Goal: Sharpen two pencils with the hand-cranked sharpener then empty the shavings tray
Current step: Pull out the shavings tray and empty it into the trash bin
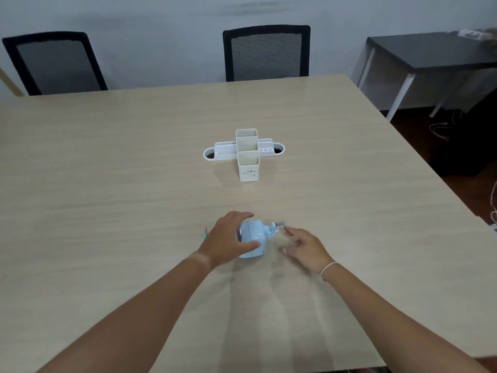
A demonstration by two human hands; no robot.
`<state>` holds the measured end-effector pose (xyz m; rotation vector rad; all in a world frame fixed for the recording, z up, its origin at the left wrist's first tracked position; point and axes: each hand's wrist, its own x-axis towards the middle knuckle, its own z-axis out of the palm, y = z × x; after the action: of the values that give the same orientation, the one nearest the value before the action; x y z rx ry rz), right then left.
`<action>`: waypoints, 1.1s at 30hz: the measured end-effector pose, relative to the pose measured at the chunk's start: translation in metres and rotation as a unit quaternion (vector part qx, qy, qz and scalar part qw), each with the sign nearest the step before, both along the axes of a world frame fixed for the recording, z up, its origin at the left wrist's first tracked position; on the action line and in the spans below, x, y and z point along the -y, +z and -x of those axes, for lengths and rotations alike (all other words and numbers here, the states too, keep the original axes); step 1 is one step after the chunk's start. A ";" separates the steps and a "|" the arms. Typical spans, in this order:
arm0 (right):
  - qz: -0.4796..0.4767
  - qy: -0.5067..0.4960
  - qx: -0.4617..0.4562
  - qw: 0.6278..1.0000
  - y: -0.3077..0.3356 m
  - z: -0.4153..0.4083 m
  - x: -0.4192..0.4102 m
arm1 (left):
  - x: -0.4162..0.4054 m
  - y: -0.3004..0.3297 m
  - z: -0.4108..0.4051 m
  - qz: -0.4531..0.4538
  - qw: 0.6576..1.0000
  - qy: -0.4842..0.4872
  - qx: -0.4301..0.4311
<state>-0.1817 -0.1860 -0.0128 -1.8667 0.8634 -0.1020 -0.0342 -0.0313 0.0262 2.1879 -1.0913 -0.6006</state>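
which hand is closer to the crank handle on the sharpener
Right. The right hand has its fingertips just beside the crank handle, blurred. The left hand grips the sharpener body on the opposite side, away from the crank.

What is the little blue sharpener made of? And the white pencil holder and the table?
The sharpener looks like smooth pale-blue plastic: rounded moulded shape, soft sheen; its crank seems grey metal, though blurred. The white pencil holder looks like matte plastic with thin, even walls. The table shows light wood grain, probably a laminate.
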 end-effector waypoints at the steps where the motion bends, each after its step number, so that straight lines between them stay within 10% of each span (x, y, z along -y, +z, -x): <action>1: -0.008 0.031 -0.005 0.999 -0.002 -0.003 -0.006 | 0.002 -0.001 0.002 -0.004 1.000 -0.012 0.012; 33: -0.125 0.063 0.052 0.989 -0.019 0.014 0.030 | 0.007 -0.002 0.003 -0.040 0.998 -0.015 0.050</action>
<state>-0.1956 -0.2156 -0.0315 -1.6599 0.6519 -0.0112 -0.0374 -0.0383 0.0239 2.2953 -1.1721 -0.5635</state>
